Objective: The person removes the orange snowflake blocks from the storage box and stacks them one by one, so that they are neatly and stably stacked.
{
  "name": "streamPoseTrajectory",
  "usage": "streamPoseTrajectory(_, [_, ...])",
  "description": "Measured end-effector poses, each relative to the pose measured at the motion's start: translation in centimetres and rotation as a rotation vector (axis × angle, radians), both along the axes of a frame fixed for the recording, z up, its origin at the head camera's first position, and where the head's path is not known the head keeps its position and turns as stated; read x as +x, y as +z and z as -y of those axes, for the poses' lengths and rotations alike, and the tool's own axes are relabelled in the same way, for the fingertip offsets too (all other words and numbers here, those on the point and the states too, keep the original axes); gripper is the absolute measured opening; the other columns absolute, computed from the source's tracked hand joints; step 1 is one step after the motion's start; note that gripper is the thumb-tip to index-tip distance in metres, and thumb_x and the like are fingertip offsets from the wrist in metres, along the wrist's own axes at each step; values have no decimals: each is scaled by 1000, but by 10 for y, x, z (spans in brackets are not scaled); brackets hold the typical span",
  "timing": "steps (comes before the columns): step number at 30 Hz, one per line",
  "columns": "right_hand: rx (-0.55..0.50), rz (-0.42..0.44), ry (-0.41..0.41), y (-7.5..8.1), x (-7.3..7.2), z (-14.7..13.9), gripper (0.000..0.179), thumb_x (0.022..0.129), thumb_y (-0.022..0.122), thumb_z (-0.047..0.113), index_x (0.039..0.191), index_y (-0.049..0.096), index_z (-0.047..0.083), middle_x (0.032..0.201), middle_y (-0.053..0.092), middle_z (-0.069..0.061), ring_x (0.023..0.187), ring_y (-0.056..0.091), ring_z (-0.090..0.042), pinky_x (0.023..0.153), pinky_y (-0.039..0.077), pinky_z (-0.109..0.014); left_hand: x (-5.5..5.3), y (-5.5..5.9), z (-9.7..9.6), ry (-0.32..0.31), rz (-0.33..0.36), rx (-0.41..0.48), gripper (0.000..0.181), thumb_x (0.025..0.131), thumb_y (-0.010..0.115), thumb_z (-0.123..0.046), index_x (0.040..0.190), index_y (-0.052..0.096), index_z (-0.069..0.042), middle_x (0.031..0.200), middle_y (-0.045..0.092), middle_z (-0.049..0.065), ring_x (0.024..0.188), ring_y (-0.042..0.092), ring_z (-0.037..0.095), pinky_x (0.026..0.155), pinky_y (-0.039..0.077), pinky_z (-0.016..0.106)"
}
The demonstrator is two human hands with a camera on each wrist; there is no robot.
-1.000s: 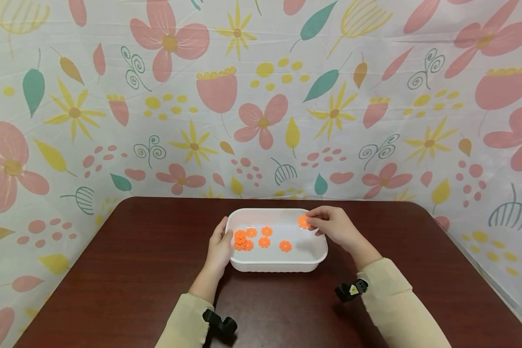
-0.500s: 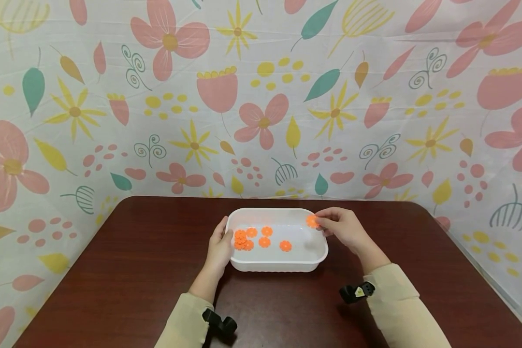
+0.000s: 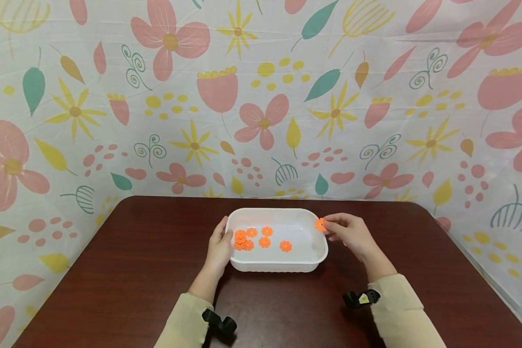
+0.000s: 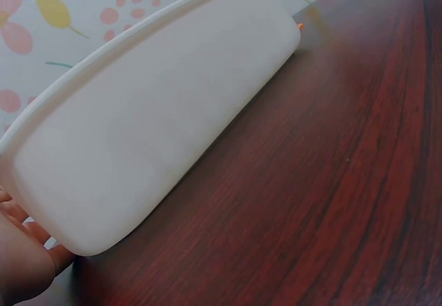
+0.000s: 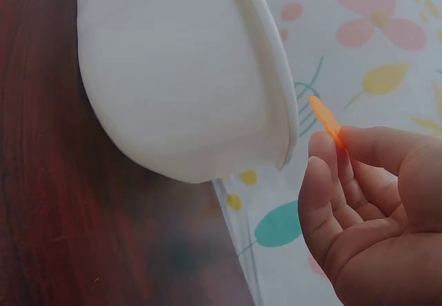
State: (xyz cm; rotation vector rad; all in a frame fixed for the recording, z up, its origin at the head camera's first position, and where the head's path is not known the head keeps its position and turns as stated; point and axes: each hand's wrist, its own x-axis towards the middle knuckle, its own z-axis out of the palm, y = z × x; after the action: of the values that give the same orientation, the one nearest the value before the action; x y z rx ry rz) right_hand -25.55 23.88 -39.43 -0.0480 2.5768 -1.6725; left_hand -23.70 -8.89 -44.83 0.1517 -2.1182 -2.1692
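Note:
A white plastic tub (image 3: 278,267) with rounded corners rests on the table. My left hand (image 3: 219,247) grips its left end, thumb at the rim and fingers on the outside wall; the left wrist view shows part of that hand (image 4: 24,254) against the tub. Between thumb and fingertips my right hand (image 3: 351,234) pinches a thin orange flower-shaped disc (image 3: 320,224) at the tub's right rim. Seen from the right wrist, this hand (image 5: 373,202) holds the disc (image 5: 324,119) up, apart from the tub's wall (image 5: 179,78).
Inside the tub, several like discs lie in an overlapping pile (image 3: 240,240) at the left end. Other single discs (image 3: 264,242) lie near the middle, one (image 3: 285,246) farther right. The dark wooden table (image 3: 156,270) meets a flower-patterned cloth (image 3: 261,96) behind.
My right hand has moved right and slightly nearer, carrying the pinched disc from over the tub's back right part to its right rim. The left hand and the tub have stayed put.

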Motion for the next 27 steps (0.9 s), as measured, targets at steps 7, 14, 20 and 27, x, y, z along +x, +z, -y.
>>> streamPoseTrajectory(7, [-89, -12, -35, -10, 8, -9, 46, 90, 65, 28, 120, 57, -6, 90, 66, 1, 76, 65, -9, 71, 57, -27, 0, 1, -1, 0, 11, -2, 50, 100, 38, -10, 149, 28, -5, 153, 28, 18, 141, 26, 33, 115, 23, 48])
streamPoseTrajectory(14, [-153, -38, -79, -20, 11, -16, 47, 90, 65, 26, 122, 54, -8, 87, 64, 7, 76, 65, -6, 69, 57, -25, 0, -1, 0, 4, 5, -5, 50, 99, 39, -10, 148, 28, -5, 153, 30, 18, 140, 29, 33, 115, 24, 48])
streamPoseTrajectory(20, [-188, -53, -96, -23, 13, -25, 44, 90, 65, 26, 119, 57, -6, 85, 65, 9, 79, 65, -10, 69, 57, -24, 0, 0, -1, 3, 0, -16, 50, 99, 39, -10, 148, 28, -5, 153, 29, 18, 140, 28, 33, 115, 24, 48])
streamPoseTrajectory(27, [-239, -37, -128, -25, 12, -32, 44, 89, 66, 24, 119, 56, -7, 84, 66, 11, 77, 66, -8, 69, 57, -24, 0, 1, 1, -8, 7, -15, 51, 100, 38, -10, 149, 27, -5, 154, 27, 16, 142, 25, 31, 116, 22, 47])
